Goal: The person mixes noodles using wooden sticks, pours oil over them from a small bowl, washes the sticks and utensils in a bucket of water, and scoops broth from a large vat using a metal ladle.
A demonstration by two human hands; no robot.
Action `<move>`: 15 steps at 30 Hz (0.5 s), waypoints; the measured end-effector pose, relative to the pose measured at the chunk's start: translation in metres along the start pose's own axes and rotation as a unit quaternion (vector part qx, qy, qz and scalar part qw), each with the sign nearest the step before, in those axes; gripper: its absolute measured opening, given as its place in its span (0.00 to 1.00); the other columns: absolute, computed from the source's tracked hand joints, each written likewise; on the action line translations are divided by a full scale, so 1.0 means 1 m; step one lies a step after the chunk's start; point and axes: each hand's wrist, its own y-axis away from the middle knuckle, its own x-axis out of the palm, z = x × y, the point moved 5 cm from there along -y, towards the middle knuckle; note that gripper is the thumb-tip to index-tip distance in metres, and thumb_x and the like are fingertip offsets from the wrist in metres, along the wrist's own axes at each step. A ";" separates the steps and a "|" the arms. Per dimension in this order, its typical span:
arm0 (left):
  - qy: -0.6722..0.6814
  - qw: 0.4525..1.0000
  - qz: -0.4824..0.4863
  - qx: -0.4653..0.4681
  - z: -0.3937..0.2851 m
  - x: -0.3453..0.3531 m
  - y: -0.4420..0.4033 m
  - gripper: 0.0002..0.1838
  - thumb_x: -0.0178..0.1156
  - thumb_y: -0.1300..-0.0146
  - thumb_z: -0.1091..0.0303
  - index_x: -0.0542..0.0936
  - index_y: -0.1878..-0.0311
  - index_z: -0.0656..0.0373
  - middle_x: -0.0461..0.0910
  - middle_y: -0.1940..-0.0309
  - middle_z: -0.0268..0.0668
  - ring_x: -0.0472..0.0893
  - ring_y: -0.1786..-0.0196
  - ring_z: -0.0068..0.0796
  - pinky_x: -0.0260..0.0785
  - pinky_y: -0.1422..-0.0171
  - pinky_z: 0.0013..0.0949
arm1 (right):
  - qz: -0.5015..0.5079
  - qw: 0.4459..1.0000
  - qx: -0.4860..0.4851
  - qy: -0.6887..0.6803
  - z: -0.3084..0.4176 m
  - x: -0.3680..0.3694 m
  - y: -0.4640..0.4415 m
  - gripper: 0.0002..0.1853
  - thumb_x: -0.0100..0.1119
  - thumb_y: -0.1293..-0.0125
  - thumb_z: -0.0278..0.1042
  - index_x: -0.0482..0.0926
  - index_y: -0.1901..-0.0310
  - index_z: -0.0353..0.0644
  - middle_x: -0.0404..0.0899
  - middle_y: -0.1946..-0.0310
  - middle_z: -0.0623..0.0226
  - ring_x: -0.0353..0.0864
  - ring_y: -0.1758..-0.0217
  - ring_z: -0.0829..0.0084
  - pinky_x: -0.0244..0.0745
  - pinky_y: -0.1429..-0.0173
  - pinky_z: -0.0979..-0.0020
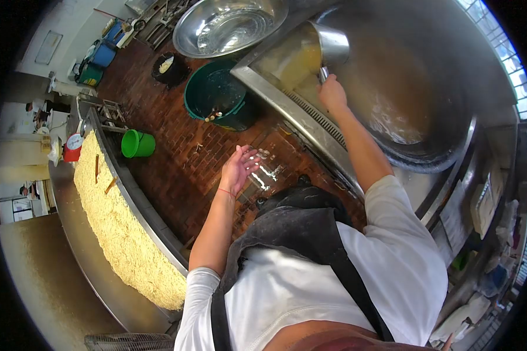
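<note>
My right hand (332, 93) is wrapped round the handle of a metal dipper (334, 44) at the top of the view. The dipper is tilted over the left part of the steel stove top (263, 88), and yellowish liquid (303, 61) shows at its mouth. Just to the right sits a very large wok (445, 155) with brownish, steaming liquid (395, 111) in it. My left hand (240, 169) hangs over the wet brick floor, palm up, fingers spread, holding nothing.
A slotted drain (316, 117) runs along the stove edge. Nearby stand a large metal basin (184, 35), a dark green tub (193, 105), a black bucket (181, 73) and a light green bucket (137, 144). At left, a steel table (79, 234) carries yellow noodles (120, 234) and a red scale (72, 154).
</note>
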 end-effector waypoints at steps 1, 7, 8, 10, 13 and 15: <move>0.001 1.000 -0.001 0.000 0.000 0.001 0.000 0.38 0.46 0.25 0.41 0.57 0.26 0.63 0.66 0.31 0.50 0.75 0.38 0.41 0.70 0.35 0.44 | 0.003 1.000 0.003 -0.001 0.002 0.003 -0.001 0.23 0.59 0.35 0.39 0.65 0.50 0.29 0.82 0.59 0.37 0.84 0.55 0.41 0.79 0.51 0.48; -0.002 1.000 -0.008 -0.006 -0.002 0.017 -0.007 0.37 0.46 0.25 0.43 0.57 0.26 0.63 0.66 0.31 0.49 0.75 0.39 0.41 0.69 0.35 0.44 | -0.015 0.998 -0.035 0.054 0.018 0.001 -0.005 0.18 0.53 0.34 0.32 0.65 0.46 0.33 0.82 0.55 0.41 0.84 0.51 0.42 0.79 0.47 0.47; -0.003 1.000 -0.003 -0.008 -0.002 0.019 -0.009 0.37 0.46 0.25 0.43 0.57 0.26 0.63 0.66 0.31 0.50 0.74 0.39 0.41 0.69 0.34 0.44 | -0.021 0.999 -0.021 0.040 0.013 -0.002 -0.004 0.19 0.53 0.34 0.32 0.64 0.45 0.33 0.82 0.54 0.42 0.84 0.51 0.41 0.79 0.47 0.47; -0.003 1.000 0.006 -0.010 -0.003 0.024 -0.015 0.36 0.47 0.24 0.44 0.57 0.26 0.63 0.67 0.31 0.50 0.74 0.39 0.41 0.69 0.34 0.44 | -0.034 0.999 0.007 0.013 -0.004 -0.019 0.001 0.21 0.53 0.34 0.32 0.62 0.43 0.33 0.81 0.54 0.43 0.84 0.53 0.40 0.79 0.48 0.46; 0.001 1.000 0.005 -0.005 -0.005 0.031 -0.021 0.35 0.47 0.24 0.45 0.58 0.26 0.63 0.67 0.32 0.50 0.74 0.39 0.42 0.68 0.33 0.45 | -0.049 0.996 0.068 0.036 -0.062 -0.055 0.018 0.24 0.53 0.34 0.34 0.61 0.41 0.34 0.83 0.58 0.42 0.85 0.55 0.43 0.79 0.49 0.47; 0.008 1.000 0.003 -0.006 -0.002 0.029 -0.025 0.35 0.47 0.24 0.45 0.58 0.27 0.63 0.68 0.33 0.50 0.74 0.38 0.42 0.68 0.33 0.45 | -0.049 0.988 0.136 0.056 -0.130 -0.073 0.021 0.25 0.55 0.35 0.34 0.62 0.39 0.32 0.83 0.58 0.40 0.84 0.51 0.44 0.78 0.47 0.48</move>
